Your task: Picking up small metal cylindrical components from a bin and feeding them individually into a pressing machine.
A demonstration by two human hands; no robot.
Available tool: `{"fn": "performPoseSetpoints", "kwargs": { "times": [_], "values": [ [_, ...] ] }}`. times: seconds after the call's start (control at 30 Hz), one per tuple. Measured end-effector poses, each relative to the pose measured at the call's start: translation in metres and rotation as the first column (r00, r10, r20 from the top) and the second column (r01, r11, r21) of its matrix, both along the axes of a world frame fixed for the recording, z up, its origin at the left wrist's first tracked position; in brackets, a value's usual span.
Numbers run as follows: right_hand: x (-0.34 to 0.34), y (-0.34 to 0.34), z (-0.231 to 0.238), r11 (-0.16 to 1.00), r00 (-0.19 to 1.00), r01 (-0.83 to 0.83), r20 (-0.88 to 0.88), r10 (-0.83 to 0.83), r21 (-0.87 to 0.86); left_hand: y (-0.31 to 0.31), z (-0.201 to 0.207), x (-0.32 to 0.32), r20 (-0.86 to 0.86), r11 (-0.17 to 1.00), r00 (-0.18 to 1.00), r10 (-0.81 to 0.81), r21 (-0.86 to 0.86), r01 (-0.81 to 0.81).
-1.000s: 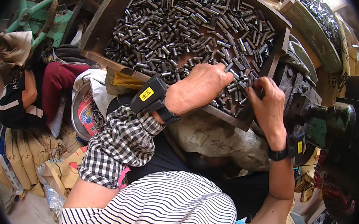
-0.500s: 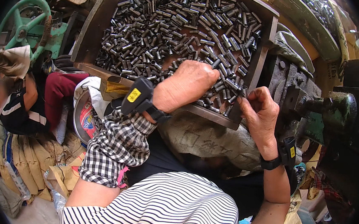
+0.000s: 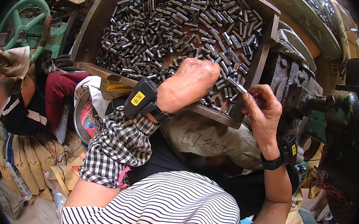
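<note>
A shallow wooden tray (image 3: pixel 257 72) lies before me, filled with a heap of short metal tubes (image 3: pixel 152 37). Between the thumb and fingers of my right hand (image 3: pixel 264 111) is the end of one shiny metal tube (image 3: pixel 237 85), tilted over the tray's near right corner. My left hand (image 3: pixel 190 83) is closed, knuckles up, above the tubes by the tray's near edge. Its fingertips are turned away from view, so whatever they grip is hidden. Black straps with yellow-labelled boxes sit on both wrists.
Dark, greasy machinery (image 3: pixel 312 102) stands close on the right. A green handwheel (image 3: pixel 22 32) is at the far left, with a seated person (image 3: pixel 22 106) below it. Beside my left sleeve is a metal basin (image 3: pixel 78 116). A grey cloth sack (image 3: pixel 207 138) hangs under the tray.
The tube at my right fingertips has gone from nearly upright to slanting leftward over the tray. My right hand has risen slightly; the left has barely shifted.
</note>
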State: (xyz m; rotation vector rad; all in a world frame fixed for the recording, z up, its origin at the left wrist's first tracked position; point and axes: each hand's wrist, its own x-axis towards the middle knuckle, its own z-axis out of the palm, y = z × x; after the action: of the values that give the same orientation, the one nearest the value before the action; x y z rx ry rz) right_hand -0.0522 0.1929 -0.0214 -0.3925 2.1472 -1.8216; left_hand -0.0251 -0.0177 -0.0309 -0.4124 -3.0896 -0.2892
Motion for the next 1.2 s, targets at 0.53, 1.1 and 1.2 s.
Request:
{"fn": "performPoseSetpoints", "kwargs": {
  "times": [0.53, 1.1, 1.2],
  "values": [
    [-0.008, 0.006, 0.007, 0.941, 0.919, 0.097, 0.391, 0.041, -0.326, 0.008, 0.018, 0.002, 0.563, -0.072, 0.79, -0.242, 0.802, -0.594],
    [-0.003, 0.003, 0.004, 0.909, 0.867, 0.18, 0.497, 0.034, -0.377, 0.013, 0.013, 0.004, 0.59, -0.216, 0.745, -0.311, 0.72, -0.66],
    [-0.003, 0.003, 0.004, 0.907, 0.871, 0.186, 0.491, 0.025, -0.377, 0.014, 0.012, 0.003, 0.588, -0.214, 0.747, -0.311, 0.722, -0.658]
  ]
}}
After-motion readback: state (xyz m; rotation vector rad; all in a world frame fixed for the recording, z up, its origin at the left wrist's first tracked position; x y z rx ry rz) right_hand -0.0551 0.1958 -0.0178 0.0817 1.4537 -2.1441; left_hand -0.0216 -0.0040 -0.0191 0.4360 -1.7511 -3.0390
